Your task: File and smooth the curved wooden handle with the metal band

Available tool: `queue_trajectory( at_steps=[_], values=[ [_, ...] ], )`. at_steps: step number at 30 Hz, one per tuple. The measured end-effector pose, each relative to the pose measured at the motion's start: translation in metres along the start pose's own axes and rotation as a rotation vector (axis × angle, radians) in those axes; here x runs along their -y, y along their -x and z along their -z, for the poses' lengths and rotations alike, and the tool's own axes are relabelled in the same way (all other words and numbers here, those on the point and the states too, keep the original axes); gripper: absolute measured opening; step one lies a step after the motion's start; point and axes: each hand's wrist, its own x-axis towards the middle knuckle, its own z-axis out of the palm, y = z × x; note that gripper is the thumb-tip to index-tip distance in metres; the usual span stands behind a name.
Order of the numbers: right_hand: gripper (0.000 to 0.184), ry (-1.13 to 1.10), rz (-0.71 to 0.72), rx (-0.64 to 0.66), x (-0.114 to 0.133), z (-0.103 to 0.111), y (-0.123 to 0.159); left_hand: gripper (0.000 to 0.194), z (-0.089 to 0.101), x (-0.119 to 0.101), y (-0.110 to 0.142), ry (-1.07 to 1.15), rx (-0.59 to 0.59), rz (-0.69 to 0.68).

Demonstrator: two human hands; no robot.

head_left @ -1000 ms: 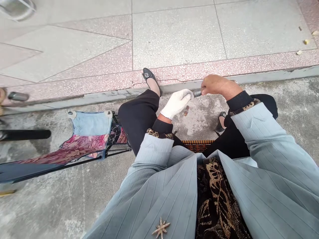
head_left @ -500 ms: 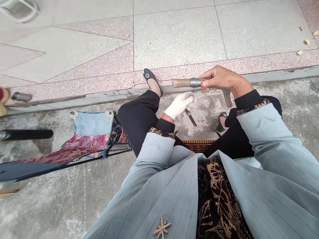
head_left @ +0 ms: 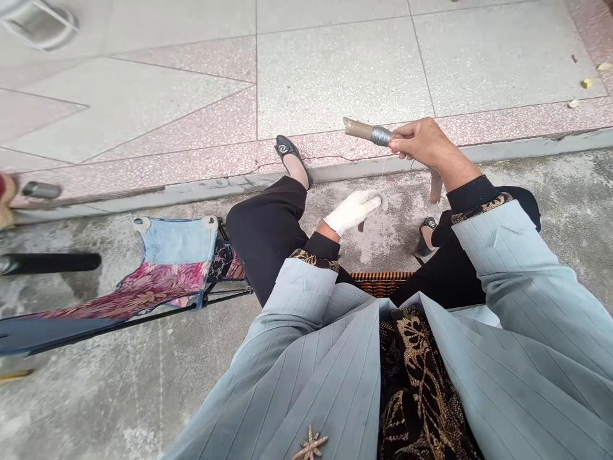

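Observation:
My right hand (head_left: 421, 140), bare, pinches a brown stick (head_left: 358, 128) beside a coil of silvery wire (head_left: 381, 136) wound round it. Below my right wrist shows a brown piece (head_left: 435, 186); whether it belongs to the stick is hidden. My left hand (head_left: 357, 209), in a white glove, is closed low over the concrete, apart from the stick. A pale greyish rounded thing (head_left: 384, 202) shows at its fingertips, its kind unclear. Faintly, a thin strand (head_left: 383, 171) runs from the coil toward it. Under the glove peeks a small brown end (head_left: 361, 226).
At left stands a folding chair (head_left: 163, 281) with patterned fabric, near a dark cylinder (head_left: 52, 262). A raised tiled step (head_left: 335, 76) runs across in front. My shoes (head_left: 287, 148) rest either side of my hands. A small metal can (head_left: 42, 190) lies at far left.
My right hand has lifted the stick away from me, and the stick's far end now tilts upward. My left hand has shifted right and slightly nearer me, covering most of the brown piece beneath it.

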Motion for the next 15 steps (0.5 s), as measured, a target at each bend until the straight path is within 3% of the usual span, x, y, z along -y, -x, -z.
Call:
queue_trajectory(
  at_steps=[4,8,12,15],
  values=[
    [0.038,0.315,0.004,0.012,-0.006,-0.007,-0.006,0.028,0.003,-0.006,0.003,-0.091,0.067,-0.074],
    [0.03,0.571,0.027,0.141,-0.006,-0.02,-0.007,0.029,0.008,-0.008,0.005,-0.258,0.006,-0.151],
    [0.021,0.675,0.061,0.453,-0.008,-0.034,-0.004,0.025,0.015,-0.007,0.007,-0.405,-0.047,-0.13],
    [0.016,0.579,0.083,0.782,-0.009,-0.036,0.002,0.026,0.018,-0.006,0.008,-0.395,-0.063,-0.076]
  ],
)
